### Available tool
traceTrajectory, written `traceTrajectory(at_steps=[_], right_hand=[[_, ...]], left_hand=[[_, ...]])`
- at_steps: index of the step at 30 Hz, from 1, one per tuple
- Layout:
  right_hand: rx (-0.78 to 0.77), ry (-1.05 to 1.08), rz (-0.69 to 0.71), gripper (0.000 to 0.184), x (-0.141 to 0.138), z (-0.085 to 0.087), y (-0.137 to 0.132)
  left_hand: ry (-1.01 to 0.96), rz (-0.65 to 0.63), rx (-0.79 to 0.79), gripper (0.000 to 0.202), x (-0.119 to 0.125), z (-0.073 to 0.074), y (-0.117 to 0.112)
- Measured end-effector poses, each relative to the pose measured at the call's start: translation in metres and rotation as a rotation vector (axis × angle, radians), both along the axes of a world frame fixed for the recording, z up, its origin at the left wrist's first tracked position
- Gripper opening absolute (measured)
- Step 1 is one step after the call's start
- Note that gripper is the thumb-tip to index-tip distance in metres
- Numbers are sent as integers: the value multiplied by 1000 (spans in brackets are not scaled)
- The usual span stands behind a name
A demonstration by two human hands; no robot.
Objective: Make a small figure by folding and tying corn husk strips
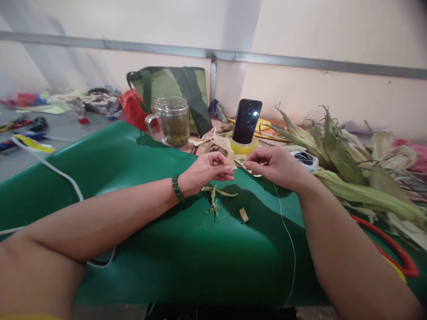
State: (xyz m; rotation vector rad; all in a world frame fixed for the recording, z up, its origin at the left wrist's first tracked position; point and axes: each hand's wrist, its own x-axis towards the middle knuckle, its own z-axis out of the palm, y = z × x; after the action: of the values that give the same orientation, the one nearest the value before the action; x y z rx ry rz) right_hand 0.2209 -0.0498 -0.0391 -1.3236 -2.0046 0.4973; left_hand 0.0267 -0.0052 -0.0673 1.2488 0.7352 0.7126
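My left hand (205, 171), with a green bead bracelet (177, 188) at the wrist, is closed in a pinch on a pale strip of dried corn husk (227, 149). My right hand (273, 165) faces it a little to the right, fingers curled and pinching the same husk's other end. Both hover over a green mat (140, 186). Below the hands lie a small tied husk bundle (214, 202) and a husk scrap (243, 214). A thin white thread (289, 235) trails down from my right hand.
A phone (246, 121) stands in a yellow tape roll (245, 146) just behind the hands. A glass mug (171, 121) and green bag (176, 91) sit behind left. Corn husks (350, 169) pile at right, with a red ring (393, 251). A white cable (50, 166) crosses the left.
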Motion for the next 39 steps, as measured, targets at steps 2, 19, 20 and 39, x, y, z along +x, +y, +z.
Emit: traceTrajectory(at_steps=[2,19,20,39], right_hand=[[-4,106,39,18,-1,-2,0],[-82,145,-79,13,-18,-7,4],[-118,166,-112,12,-20,-7,4],[17,283,15,10,-26,-17,6]], left_hand=[[-9,-4,-20,22,0,2,0],[-6,-32,80,22,0,-2,-5],[3,-24,86,22,0,-2,-5],[-5,142,44,15,1,3,-3]])
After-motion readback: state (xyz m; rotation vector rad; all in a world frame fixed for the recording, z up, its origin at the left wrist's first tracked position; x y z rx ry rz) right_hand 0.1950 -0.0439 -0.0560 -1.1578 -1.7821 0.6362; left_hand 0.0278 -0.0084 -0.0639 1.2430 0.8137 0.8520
